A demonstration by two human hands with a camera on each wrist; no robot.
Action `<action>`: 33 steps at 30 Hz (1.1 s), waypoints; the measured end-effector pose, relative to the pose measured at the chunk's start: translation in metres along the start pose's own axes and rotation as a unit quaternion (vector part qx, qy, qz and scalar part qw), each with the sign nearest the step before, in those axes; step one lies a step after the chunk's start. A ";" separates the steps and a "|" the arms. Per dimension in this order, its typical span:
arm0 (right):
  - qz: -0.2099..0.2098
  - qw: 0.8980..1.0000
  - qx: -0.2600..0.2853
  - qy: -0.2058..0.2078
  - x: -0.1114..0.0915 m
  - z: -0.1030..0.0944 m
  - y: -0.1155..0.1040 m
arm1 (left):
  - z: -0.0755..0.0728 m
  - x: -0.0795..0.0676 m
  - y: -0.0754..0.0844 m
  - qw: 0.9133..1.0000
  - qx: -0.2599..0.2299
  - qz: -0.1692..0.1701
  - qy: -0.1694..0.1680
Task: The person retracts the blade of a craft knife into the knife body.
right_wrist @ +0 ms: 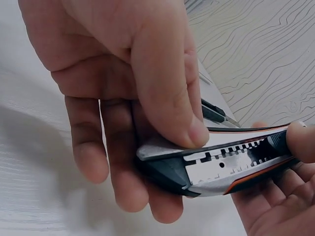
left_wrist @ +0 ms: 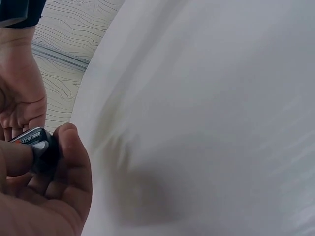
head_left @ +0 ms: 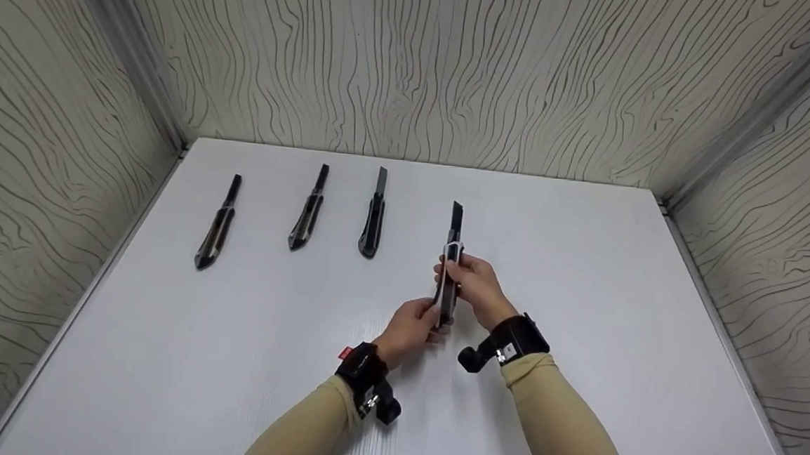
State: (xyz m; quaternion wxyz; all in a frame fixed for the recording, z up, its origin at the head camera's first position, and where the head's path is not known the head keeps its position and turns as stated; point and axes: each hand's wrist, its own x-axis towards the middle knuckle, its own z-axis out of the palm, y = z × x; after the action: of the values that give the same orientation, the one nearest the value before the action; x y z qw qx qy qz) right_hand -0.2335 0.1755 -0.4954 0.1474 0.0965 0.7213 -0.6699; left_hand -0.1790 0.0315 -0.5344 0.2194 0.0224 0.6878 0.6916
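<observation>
In the head view, a utility knife (head_left: pixel 449 286) with its dark blade out points toward the back wall. My left hand (head_left: pixel 409 330) pinches its butt end. Higher up the handle, my right hand (head_left: pixel 479 285) grips it with the thumb on its face. The right wrist view shows the knife's handle (right_wrist: pixel 221 164) in grey, black and orange, with a notched metal slot. There the left hand (right_wrist: pixel 123 64) presses its thumb on the handle, and the right thumb (right_wrist: pixel 301 142) touches the slider end. The left wrist view shows only the butt (left_wrist: pixel 47 152) between fingers.
Three more utility knives lie on the white table (head_left: pixel 263 359) to the left, blades out: one far left (head_left: pixel 216 237), a second (head_left: pixel 307 220), and a third (head_left: pixel 373 225) with a lighter blade. Wood-patterned walls (head_left: pixel 401 65) enclose the back and sides.
</observation>
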 end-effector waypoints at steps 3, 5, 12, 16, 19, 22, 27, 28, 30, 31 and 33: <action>-0.004 1.000 0.002 -0.006 0.000 0.000 0.001 | 0.000 0.000 -0.001 1.000 0.000 0.004 0.001; -0.007 1.000 0.002 -0.007 0.001 0.000 0.000 | 0.000 -0.001 0.000 1.000 -0.001 0.005 0.001; -0.005 1.000 -0.004 -0.005 0.001 0.000 0.000 | 0.000 -0.003 0.002 1.000 -0.010 0.002 -0.002; -0.001 1.000 -0.010 -0.003 0.000 0.001 -0.001 | 0.000 -0.002 0.002 1.000 -0.017 0.004 -0.001; -0.002 1.000 -0.012 -0.003 0.000 0.002 -0.001 | 0.000 -0.002 0.002 1.000 -0.015 0.003 0.003; -0.003 1.000 -0.011 -0.002 0.000 0.003 -0.001 | 0.000 -0.002 0.002 1.000 -0.011 0.002 0.005; -0.009 1.000 -0.013 -0.010 -0.002 0.003 -0.001 | 0.000 -0.003 0.002 1.000 -0.009 0.004 0.005; -0.011 1.000 -0.014 -0.013 -0.002 0.003 -0.001 | 0.000 -0.003 0.002 1.000 -0.010 0.005 0.005; -0.013 1.000 -0.014 -0.017 -0.002 0.002 0.000 | 0.000 -0.003 0.002 1.000 -0.012 0.006 0.005; -0.015 1.000 -0.014 -0.020 -0.003 0.002 0.000 | 0.000 -0.003 0.002 1.000 -0.013 0.006 0.005; -0.018 1.000 -0.013 -0.022 -0.002 0.002 0.000 | 0.000 -0.003 0.002 1.000 -0.012 0.007 0.006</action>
State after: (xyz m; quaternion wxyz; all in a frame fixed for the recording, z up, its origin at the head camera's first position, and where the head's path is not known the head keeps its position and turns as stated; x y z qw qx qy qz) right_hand -0.2311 0.1734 -0.4950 0.1530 0.0669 0.7278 -0.6651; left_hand -0.1764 0.0304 -0.5320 0.2104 0.0204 0.6803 0.7018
